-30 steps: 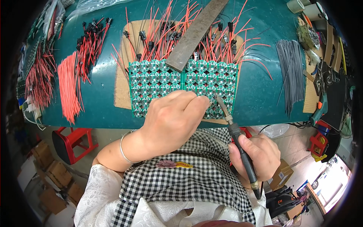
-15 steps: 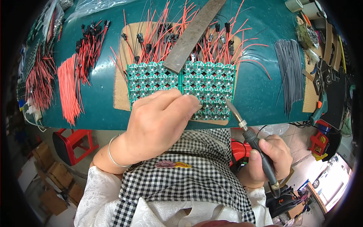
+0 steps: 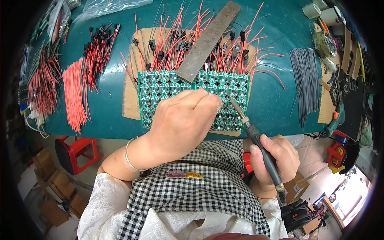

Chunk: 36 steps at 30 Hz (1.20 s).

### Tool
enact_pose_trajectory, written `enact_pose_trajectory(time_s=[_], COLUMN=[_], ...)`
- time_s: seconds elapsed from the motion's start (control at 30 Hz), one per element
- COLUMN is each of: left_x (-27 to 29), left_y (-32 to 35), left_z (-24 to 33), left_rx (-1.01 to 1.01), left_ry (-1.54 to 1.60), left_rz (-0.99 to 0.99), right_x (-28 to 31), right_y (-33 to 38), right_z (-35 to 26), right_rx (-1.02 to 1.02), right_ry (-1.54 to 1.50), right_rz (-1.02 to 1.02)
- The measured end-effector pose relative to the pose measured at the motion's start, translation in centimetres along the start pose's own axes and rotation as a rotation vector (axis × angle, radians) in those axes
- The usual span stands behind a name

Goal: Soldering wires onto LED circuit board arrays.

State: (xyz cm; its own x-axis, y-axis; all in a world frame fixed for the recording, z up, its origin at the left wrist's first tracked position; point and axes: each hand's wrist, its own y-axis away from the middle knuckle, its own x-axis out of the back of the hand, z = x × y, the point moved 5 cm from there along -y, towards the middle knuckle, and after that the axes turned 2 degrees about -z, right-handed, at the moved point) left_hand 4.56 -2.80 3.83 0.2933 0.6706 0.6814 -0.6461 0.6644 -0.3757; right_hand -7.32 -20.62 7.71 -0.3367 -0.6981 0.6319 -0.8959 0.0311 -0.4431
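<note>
Left hand (image 3: 182,120) covers board (image 3: 160,84) middle, fingers curled, pinch unclear. Right hand (image 3: 276,158) fisted round iron (image 3: 256,140); tip back at board.

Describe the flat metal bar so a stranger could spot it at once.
Start at the green table, then find the brown board holding green circuit panels. The flat metal bar lies slantwise across the red wires above them: the only long, grey, rigid strip there.

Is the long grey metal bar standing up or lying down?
Lying down. The grey metal bar rests flat and slantwise across the red wires above the green boards.
</note>
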Motion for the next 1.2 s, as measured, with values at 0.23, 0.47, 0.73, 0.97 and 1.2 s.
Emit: enact_pose_trajectory(time_s=[0.23,0.47,0.73,0.97,1.2], left_x=[-0.5,-0.6,2.4,1.4,0.7], left_y=[-0.2,-0.4,-0.8,-1.6,-1.9], left_z=[-0.3,-0.3,0.0,-0.3,-0.9], left_rx=[0.030,0.033,0.031,0.017,0.037], left_ry=[-0.011,-0.019,0.000,0.022,-0.019], left_rz=[-0.029,-0.009,-0.016,0.021,0.004], right_x=[-0.5,-0.9,1.3,1.2,-0.2], right_y=[-0.3,-0.6,-0.4,-0.8,-1.8], right_z=[-0.4,-1.1,0.1,0.9,1.1], right_rx=[0.005,0.001,-0.008,-0.053,-0.034], right_ry=[0.036,0.100,-0.030,-0.014,-0.023], right_rz=[-0.046,-0.066,0.021,0.091,0.047])
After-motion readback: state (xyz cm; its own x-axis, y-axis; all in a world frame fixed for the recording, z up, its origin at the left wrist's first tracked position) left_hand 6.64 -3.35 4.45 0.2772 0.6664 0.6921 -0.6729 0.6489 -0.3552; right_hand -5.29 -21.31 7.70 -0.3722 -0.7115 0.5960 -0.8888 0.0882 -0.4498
